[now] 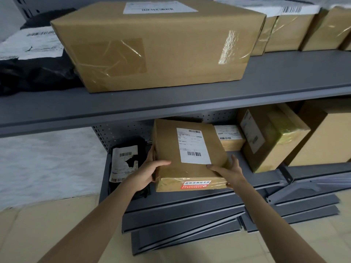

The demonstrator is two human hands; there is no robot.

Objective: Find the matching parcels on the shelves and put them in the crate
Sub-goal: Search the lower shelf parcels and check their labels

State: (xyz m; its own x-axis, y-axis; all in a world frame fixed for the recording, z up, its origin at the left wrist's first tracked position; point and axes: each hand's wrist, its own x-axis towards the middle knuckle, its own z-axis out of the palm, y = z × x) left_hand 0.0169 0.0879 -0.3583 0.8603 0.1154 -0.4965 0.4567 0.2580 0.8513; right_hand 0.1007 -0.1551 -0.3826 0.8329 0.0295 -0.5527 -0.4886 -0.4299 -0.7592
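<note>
Both hands on one brown parcel (188, 154) at the front of the lower shelf (252, 184). Left hand (147, 172) grips its near-left corner, thumb laid on top, fingers (151, 151) curled round the left side. Right hand (230, 172) grips the near-right corner, thumb on top by the white label (192, 146), other fingers wrapped round the right edge & partly underneath. Parcel sits between the 2 hands, long axis running away from the person into the shelf, far end tilted up a bit; can't tell if the near edge rests on the shelf or is lifted.

Coming move, as I judge it: draw it straight back toward the body along that long axis. Neither hand nearer, both at the near end. Upper shelf (171, 109) hangs just over the far end, so keep it low while pulling out. Left: black bag parcel (126, 160) just beside the left hand. Right: small box (230, 138) behind, and a taped box (271, 137) near the right hand w/ a gap between. Open room only toward the person; loose grey shelf panels (190, 230) lie on the floor below. Crate not in view
</note>
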